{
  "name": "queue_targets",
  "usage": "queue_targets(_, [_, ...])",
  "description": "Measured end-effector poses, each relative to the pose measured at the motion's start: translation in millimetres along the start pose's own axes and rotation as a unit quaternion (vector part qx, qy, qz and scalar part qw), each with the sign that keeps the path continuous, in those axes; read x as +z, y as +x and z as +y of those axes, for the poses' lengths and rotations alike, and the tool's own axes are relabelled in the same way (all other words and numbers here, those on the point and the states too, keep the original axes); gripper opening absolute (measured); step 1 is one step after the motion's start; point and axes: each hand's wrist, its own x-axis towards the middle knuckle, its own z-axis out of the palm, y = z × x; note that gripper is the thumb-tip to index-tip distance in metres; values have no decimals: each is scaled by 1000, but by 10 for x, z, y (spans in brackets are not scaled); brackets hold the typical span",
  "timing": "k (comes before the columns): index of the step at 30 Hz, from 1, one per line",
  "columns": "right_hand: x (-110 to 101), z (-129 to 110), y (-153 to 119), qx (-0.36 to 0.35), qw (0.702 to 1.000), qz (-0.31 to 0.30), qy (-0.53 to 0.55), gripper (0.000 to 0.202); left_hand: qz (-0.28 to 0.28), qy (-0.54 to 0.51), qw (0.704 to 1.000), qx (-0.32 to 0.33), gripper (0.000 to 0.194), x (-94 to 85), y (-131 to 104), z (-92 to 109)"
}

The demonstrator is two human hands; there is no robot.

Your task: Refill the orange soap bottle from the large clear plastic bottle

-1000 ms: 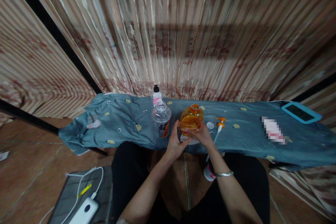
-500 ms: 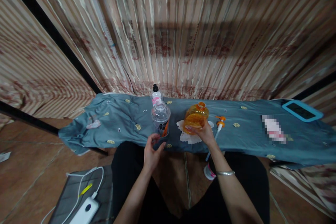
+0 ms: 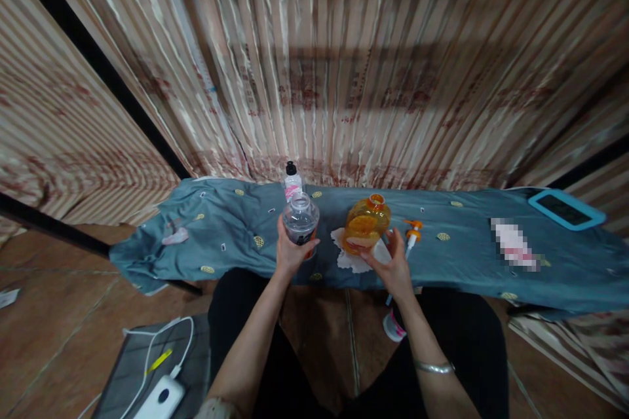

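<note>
Two hands are at work at the near edge of a table draped in a blue-grey cloth [image 3: 236, 222], low in the middle of the frame. Half a second ago the left hand [image 3: 289, 252] hung open below the table edge; it is now raised and closed around the lower part of the clear plastic bottle [image 3: 301, 221], which stands upright, uncapped, with no visible liquid inside. Behind it, toward the curtain, stands a small white bottle [image 3: 293, 184] with a black cap and pink label, closed; its contents cannot be told.

Right of centre the orange bottle [image 3: 367, 226] sits tilted on a white paper towel [image 3: 350, 258], its neck open, its amber body appearing filled. The right hand [image 3: 393, 263], which gripped that bottle's base half a second ago, has loosened: the fingers are spread and only the fingertips touch the bottle's lower side. Just beside it, to the right, lies an orange-and-white pump head [image 3: 411, 234] with its tube on the cloth.

At the far right of the table lies a turquoise-cased tablet [image 3: 565, 208], flat, screen up.
</note>
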Motion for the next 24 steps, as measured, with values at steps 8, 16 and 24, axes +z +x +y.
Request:
queue_targets(8, [458,-110,-743,83,985,-52,142,82,23,-1,1000,-15,77,47,-24,114])
queue_targets(16, [713,3,-680,253,874,-78,408,62,-91,-113,989,-31,78,2,-486,539])
queue_targets(24, [252,-418,-779,408,736,-105,530,67,-273,-245,927,-82,75,199,-893,880])
